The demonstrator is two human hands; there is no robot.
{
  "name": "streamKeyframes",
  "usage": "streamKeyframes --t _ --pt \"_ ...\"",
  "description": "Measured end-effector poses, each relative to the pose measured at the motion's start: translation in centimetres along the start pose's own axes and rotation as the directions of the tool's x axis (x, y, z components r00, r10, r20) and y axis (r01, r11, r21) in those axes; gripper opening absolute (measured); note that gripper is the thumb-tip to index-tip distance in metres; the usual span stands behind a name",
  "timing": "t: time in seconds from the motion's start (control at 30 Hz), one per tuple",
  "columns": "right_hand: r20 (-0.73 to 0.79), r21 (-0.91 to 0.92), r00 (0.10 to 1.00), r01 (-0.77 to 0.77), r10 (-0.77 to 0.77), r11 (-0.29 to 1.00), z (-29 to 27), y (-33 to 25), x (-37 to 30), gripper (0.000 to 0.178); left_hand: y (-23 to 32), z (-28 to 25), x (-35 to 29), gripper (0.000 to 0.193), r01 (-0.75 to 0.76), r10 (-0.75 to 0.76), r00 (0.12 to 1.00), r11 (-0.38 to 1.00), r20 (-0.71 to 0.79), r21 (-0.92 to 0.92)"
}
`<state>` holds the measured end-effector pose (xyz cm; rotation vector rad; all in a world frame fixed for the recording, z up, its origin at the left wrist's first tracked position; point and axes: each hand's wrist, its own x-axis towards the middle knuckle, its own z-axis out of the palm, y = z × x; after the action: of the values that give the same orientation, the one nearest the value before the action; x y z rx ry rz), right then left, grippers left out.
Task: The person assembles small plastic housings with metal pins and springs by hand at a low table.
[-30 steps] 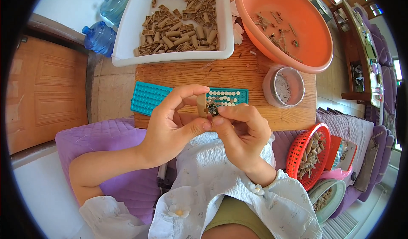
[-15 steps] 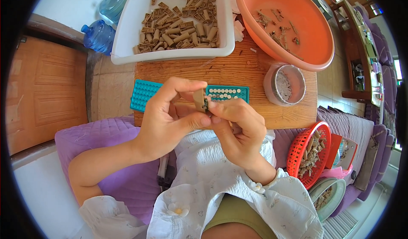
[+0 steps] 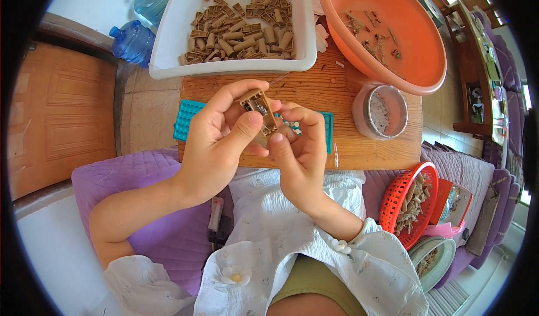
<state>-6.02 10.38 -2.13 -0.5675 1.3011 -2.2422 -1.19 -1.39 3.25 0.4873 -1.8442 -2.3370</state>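
Note:
Over the near part of the table I hold a small tan plastic casing (image 3: 264,124), tilted, its hollow side facing up. Inside it, a coiled spring and small dark metal parts show. My left hand (image 3: 210,156) grips it, thumb across the hollow side and fingers behind. My right hand (image 3: 303,175) has its thumb and fingers at the casing's lower end, partly curled; whether it pinches a small part there is hidden. Behind the hands lie a teal pitted tray (image 3: 187,120) on the left and a second teal tray (image 3: 329,132) with small round white pieces on the right, both partly covered.
A white tub (image 3: 236,67) full of tan casings stands at the back, beside an orange basin (image 3: 418,87) with scattered small parts. A clear lined jar (image 3: 365,119) of whitish bits is at the right. Lower right are a red basket (image 3: 387,206) and a pale basin (image 3: 446,268).
The casing has turned so its hollow side with the spring now faces up. My left thumb has moved up onto it, and my right hand has shifted slightly left and down.

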Motion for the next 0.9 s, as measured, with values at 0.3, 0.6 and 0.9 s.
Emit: streamKeyframes --t 0.3,0.6,0.9 --pt "0.048 0.156 0.982 -0.190 0.185 0.969 0.1 -0.5 0.9 0.039 -0.9 -0.3 0.9 0.034 0.067 -0.092 0.994 0.932 -0.054 -0.356" --pt "0.117 -0.081 0.991 -0.060 0.069 0.995 -2.3 -0.7 2.1 0.046 -1.3 -0.7 0.9 0.039 0.187 -0.182 0.982 0.907 0.049 -0.377" --pt "-0.013 -0.402 0.995 0.085 -0.099 0.912 -1.2 0.5 1.6 0.036 -2.5 0.2 -0.1 0.030 -0.057 0.053 0.998 0.994 0.040 0.095"
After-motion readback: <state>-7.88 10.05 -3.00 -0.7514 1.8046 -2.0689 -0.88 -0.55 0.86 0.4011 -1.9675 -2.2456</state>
